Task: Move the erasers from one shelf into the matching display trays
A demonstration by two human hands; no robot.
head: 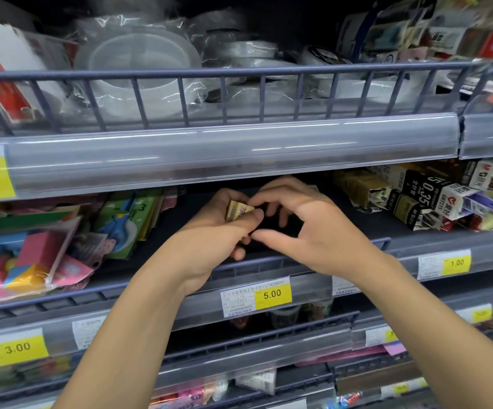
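The grey middle shelf [268,262] carries colourful packets [32,255] left, lead boxes [422,196] right.

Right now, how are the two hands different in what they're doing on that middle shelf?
The left hand curls its fingers around a small tan packet; the right hand holds nothing that shows. The left hand's fingers are closed tight; the right hand's fingers are arched with index and thumb reaching toward the packet. Both hover over the same dark shelf gap.

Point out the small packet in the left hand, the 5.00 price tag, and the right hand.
small packet [238,210], head view, its tan face.
5.00 price tag [273,294], head view, yellow part.
right hand [307,228], head view, its back.
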